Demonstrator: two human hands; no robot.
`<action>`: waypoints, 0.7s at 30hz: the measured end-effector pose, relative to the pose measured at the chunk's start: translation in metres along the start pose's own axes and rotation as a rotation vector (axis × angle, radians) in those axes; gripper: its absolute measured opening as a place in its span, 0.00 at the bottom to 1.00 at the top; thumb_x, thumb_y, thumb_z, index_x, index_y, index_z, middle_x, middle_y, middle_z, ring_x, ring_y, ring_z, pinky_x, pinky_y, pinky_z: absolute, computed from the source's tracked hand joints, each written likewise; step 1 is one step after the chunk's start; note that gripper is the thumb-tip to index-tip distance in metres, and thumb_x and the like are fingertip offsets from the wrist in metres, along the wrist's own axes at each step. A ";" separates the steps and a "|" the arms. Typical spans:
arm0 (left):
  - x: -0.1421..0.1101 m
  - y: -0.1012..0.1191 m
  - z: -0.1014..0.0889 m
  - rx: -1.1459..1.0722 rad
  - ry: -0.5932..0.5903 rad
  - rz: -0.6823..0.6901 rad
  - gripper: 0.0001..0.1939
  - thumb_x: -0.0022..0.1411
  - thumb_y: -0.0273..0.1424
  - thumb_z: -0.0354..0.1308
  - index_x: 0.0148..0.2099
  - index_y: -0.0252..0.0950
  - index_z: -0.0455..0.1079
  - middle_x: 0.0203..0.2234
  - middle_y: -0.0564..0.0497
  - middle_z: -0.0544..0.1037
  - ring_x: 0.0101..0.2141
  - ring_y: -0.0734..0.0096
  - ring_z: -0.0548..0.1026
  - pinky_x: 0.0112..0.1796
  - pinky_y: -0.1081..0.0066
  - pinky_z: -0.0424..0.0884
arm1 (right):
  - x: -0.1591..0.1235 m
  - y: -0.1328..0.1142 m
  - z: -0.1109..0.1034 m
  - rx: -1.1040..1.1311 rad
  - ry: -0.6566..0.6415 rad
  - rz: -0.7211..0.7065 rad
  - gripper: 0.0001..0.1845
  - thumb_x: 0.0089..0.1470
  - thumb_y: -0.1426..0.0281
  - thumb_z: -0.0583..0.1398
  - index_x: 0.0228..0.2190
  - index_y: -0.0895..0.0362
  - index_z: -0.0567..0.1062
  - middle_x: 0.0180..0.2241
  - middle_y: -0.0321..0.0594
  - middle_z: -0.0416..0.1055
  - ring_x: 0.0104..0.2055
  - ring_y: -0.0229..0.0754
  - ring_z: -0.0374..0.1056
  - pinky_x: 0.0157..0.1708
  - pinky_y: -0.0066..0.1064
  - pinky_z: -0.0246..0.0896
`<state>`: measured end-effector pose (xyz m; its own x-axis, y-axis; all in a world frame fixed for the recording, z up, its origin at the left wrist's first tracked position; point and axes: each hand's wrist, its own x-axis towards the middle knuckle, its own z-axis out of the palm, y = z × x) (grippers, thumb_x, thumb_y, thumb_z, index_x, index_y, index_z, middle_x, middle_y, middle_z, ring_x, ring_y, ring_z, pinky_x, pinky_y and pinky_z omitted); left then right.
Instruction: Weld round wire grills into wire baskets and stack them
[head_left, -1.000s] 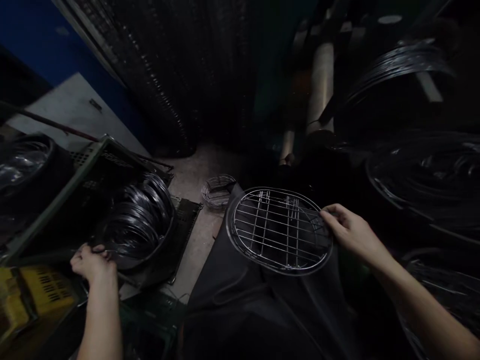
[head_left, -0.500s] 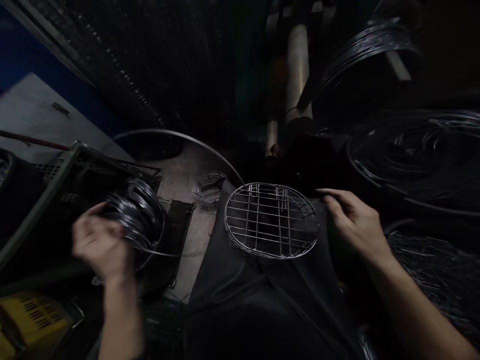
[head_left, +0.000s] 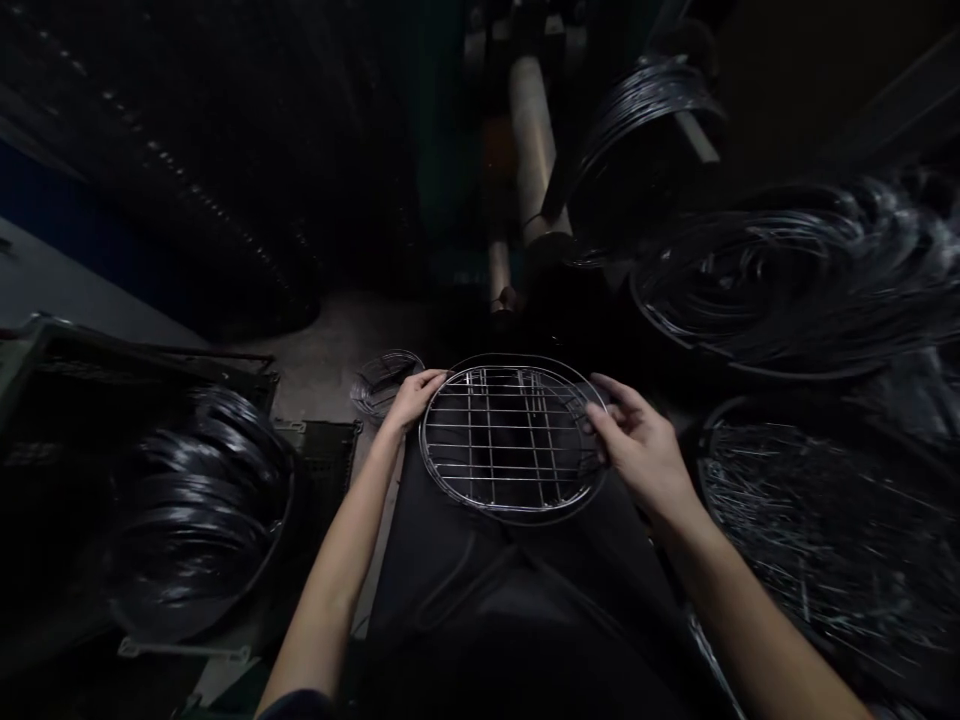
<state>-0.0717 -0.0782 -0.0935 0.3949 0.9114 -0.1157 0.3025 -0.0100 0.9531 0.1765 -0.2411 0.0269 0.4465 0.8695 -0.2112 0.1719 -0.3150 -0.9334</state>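
A round wire rack (head_left: 491,440) with crossing bars rests on my lap, over dark cloth. Around its edge runs a thin loose wire ring (head_left: 517,355), standing slightly off the rack's rim at the top and bottom. My left hand (head_left: 411,402) is closed, pinching the ring at the upper left of the rack. At the right side, my right hand (head_left: 639,440) has thumb and forefinger on the ring next to the rim; its other fingers are curled and partly hidden.
Left of me, a basket holds stacked wire coils (head_left: 202,500). More wire racks (head_left: 375,385) lie on the floor ahead. To the right are a tub of short wire pieces (head_left: 817,530) and a heap of wire rings (head_left: 795,270). Machine cylinders (head_left: 534,140) stand ahead.
My left hand has come from the wire coils at the left to the rack's left edge. A wire ring now lies around the rack. My right hand has moved in against the rack's right side.
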 end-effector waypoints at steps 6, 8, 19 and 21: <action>-0.015 -0.004 0.006 -0.094 0.042 -0.064 0.21 0.58 0.43 0.57 0.46 0.33 0.75 0.43 0.44 0.79 0.45 0.59 0.75 0.50 0.63 0.68 | 0.027 0.052 -0.022 -0.357 0.197 -0.079 0.22 0.52 0.57 0.56 0.42 0.56 0.78 0.41 0.45 0.77 0.43 0.50 0.71 0.47 0.43 0.64; -0.024 -0.004 0.004 -0.108 0.068 -0.075 0.20 0.59 0.42 0.57 0.48 0.34 0.75 0.45 0.44 0.78 0.47 0.59 0.74 0.51 0.63 0.67 | 0.033 0.067 -0.023 -0.345 0.153 -0.054 0.22 0.51 0.57 0.57 0.42 0.56 0.78 0.41 0.45 0.77 0.43 0.50 0.71 0.47 0.43 0.64; -0.069 -0.015 -0.010 0.070 0.000 -0.103 0.25 0.60 0.39 0.54 0.58 0.35 0.66 0.46 0.47 0.77 0.46 0.61 0.74 0.50 0.64 0.67 | 0.041 0.112 -0.023 -0.147 -0.108 0.043 0.30 0.50 0.55 0.60 0.51 0.57 0.72 0.46 0.45 0.74 0.35 0.44 0.70 0.34 0.37 0.69; -0.069 -0.013 -0.010 0.078 -0.046 -0.103 0.28 0.59 0.38 0.56 0.60 0.35 0.64 0.40 0.49 0.79 0.40 0.64 0.76 0.45 0.67 0.71 | 0.042 0.108 -0.025 -0.177 -0.119 0.024 0.30 0.50 0.56 0.60 0.51 0.58 0.72 0.49 0.46 0.72 0.43 0.47 0.70 0.41 0.40 0.68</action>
<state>-0.1117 -0.1369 -0.0950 0.3971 0.8894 -0.2263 0.4094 0.0490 0.9111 0.2359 -0.2478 -0.0759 0.3471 0.8965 -0.2755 0.3189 -0.3891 -0.8642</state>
